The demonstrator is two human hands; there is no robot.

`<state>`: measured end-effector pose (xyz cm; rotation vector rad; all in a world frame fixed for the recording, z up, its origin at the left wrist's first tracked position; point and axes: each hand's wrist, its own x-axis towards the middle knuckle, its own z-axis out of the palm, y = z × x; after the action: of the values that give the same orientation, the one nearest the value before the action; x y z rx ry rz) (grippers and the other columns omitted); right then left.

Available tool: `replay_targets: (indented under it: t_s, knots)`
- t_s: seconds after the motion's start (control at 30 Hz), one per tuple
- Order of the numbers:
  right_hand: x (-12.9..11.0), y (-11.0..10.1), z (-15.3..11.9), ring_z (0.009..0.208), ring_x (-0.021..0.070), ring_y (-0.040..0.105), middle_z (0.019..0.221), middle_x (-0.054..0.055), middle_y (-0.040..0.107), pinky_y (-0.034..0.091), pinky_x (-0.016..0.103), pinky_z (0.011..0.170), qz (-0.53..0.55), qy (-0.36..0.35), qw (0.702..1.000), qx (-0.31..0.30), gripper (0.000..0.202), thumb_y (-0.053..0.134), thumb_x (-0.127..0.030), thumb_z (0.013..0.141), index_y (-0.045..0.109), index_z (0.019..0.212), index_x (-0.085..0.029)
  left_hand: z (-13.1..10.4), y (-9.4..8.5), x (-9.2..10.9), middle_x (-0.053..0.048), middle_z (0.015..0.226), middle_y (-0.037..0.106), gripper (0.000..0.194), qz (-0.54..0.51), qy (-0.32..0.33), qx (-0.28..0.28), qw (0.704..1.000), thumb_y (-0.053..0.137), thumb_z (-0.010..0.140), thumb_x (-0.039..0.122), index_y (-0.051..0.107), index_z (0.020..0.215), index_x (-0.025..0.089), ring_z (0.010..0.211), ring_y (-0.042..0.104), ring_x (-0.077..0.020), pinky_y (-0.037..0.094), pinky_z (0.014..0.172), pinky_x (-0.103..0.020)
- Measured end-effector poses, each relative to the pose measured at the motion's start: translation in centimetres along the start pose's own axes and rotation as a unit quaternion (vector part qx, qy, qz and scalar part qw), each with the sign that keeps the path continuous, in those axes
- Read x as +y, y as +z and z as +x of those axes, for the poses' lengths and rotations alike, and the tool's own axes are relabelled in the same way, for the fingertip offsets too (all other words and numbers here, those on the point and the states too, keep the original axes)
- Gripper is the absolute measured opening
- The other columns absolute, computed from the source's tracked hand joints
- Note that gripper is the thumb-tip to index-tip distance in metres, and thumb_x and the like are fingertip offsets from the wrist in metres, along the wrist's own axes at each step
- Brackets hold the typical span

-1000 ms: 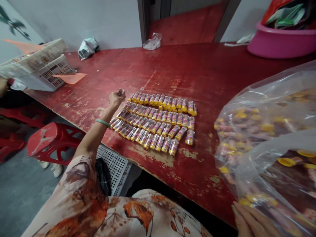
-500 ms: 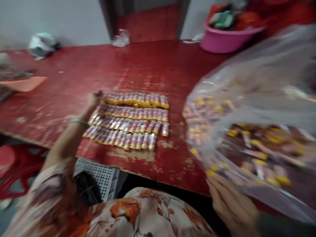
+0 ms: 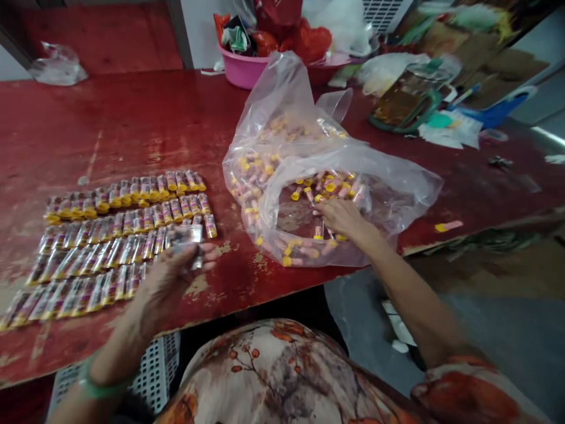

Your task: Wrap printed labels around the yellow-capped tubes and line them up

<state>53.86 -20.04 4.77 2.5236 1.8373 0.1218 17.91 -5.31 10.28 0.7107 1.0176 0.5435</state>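
Observation:
Over the near right end of the rows, my left hand (image 3: pixel 170 274) is closed on a clear, shiny plastic piece (image 3: pixel 189 238), blurred. Beneath and beside it lie several neat rows of small clear-wrapped tubes (image 3: pixel 119 247) with yellow ends. My right hand (image 3: pixel 342 219) reaches into the mouth of a large clear plastic bag (image 3: pixel 406 176). Its fingertips are pinched at a small pink tube with a yellow cap (image 3: pixel 319 199), partly hidden by the fingers. More loose pink tubes (image 3: pixel 304 250) with yellow caps are inside the bag.
A pink basin (image 3: pixel 242 68) with bags and odds and ends stands behind the bag. A glass jug (image 3: pixel 406 97) with amber liquid is at the back right. One loose tube (image 3: pixel 449 225) lies near the right edge of the worn red table (image 3: pixel 176 123).
The view has swung right. My left hand has come from the rows' far left to their right end, with a clear piece in it. My right hand has moved from the bag's outside into its mouth.

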Motion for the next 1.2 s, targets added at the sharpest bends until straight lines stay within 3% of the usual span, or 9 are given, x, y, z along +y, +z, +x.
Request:
replay_targets:
  t_s: [0.17,0.27,0.33,0.43,0.5,0.63,0.8,1.03,1.2]
  knots:
    - [0.4,0.7,0.5,0.085,0.0211,0.061,0.083,0.012,0.066,0.035,0.029,0.065,0.015,0.004,1.0,0.02,0.013,0.051,-0.009,0.074,0.064,0.077,-0.009,-0.1,4.4,-5.1,-0.011,0.079,0.073,0.019,-0.061,-0.048,-0.088,0.993,0.08,0.064,0.012,0.07,0.079,0.008,0.069,0.07,-0.0194,0.061,0.063,-0.027]
    - [-0.7,-0.4,-1.7,0.093,0.0232,0.06,0.086,0.011,0.064,0.04,0.033,0.073,0.134,0.059,0.979,0.143,0.016,0.048,-0.021,0.079,0.06,0.08,-0.01,0.1,5.6,-6.1,-0.01,0.075,0.072,0.023,-0.069,-0.065,-0.09,0.991,0.084,0.058,0.013,0.07,0.075,0.007,0.065,0.069,-0.0186,0.059,0.062,-0.027]
    - [-3.2,-1.2,-3.7,0.083,0.0188,0.061,0.086,0.008,0.063,0.044,0.032,0.07,0.362,0.09,0.9,0.227,0.014,0.051,-0.027,0.078,0.055,0.084,-0.016,0.2,6.1,-6.6,-0.009,0.071,0.071,0.028,-0.072,-0.061,-0.072,0.993,0.087,0.052,0.014,0.069,0.072,0.007,0.063,0.068,-0.0177,0.058,0.061,-0.026]
    - [-9.1,-1.7,-6.0,0.06,0.0116,0.056,0.084,0.001,0.061,0.047,0.029,0.057,0.677,0.076,0.701,0.212,0.014,0.056,-0.029,0.076,0.049,0.084,-0.022,0.4,6.7,-7.7,-0.005,0.066,0.069,0.034,-0.072,-0.031,-0.039,0.996,0.09,0.045,0.016,0.069,0.07,0.009,0.058,0.065,-0.0149,0.056,0.059,-0.026]
    - [-13.0,-1.6,-6.5,0.058,0.0093,0.051,0.082,-0.002,0.059,0.045,0.025,0.053,0.735,0.106,0.645,0.179,0.019,0.063,-0.028,0.074,0.05,0.086,-0.023,0.5,7.0,-8.5,-0.003,0.067,0.069,0.035,-0.059,0.0,-0.033,0.998,0.09,0.045,0.019,0.071,0.073,0.011,0.058,0.064,-0.0134,0.055,0.06,-0.025]
    - [-16.8,-1.3,-5.7,0.065,0.0092,0.052,0.082,-0.002,0.06,0.045,0.021,0.055,0.743,0.18,0.635,0.114,0.029,0.074,-0.03,0.068,0.056,0.089,-0.021,0.1,7.1,-9.6,-0.005,0.078,0.073,0.038,-0.026,0.047,-0.046,0.998,0.09,0.048,0.023,0.074,0.081,0.012,0.069,0.065,-0.0145,0.053,0.069,-0.025]
    - [-16.5,-1.4,-4.5,0.061,0.0087,0.05,0.069,-0.005,0.054,0.045,0.021,0.054,0.762,0.189,0.613,0.086,0.026,0.076,-0.026,0.059,0.058,0.077,-0.019,-0.6,6.7,-9.3,-0.006,0.078,0.072,0.036,-0.001,0.033,-0.064,0.997,0.088,0.053,0.026,0.075,0.083,0.011,0.067,0.064,-0.0144,0.053,0.066,-0.026]
    - [-15.7,-2.7,-3.6,0.061,0.0102,0.052,0.07,-0.003,0.059,0.045,0.025,0.058,0.71,0.093,0.698,0.02,0.025,0.072,-0.026,0.064,0.061,0.085,-0.019,-0.5,5.8,-8.5,-0.005,0.075,0.07,0.036,-0.018,-0.004,-0.07,0.997,0.089,0.049,0.022,0.072,0.078,0.01,0.061,0.062,-0.0148,0.057,0.056,-0.029]
    - [-14.1,-3.8,-6.2,0.096,0.0182,0.059,0.107,0.004,0.061,0.048,0.035,0.087,0.616,0.007,0.788,0.024,0.032,0.055,-0.032,0.087,0.055,0.118,-0.024,-0.1,5.4,-8.5,-0.005,0.074,0.071,0.037,-0.043,0.017,0.003,0.999,0.089,0.047,0.02,0.071,0.078,0.011,0.062,0.064,-0.0153,0.057,0.056,-0.028]
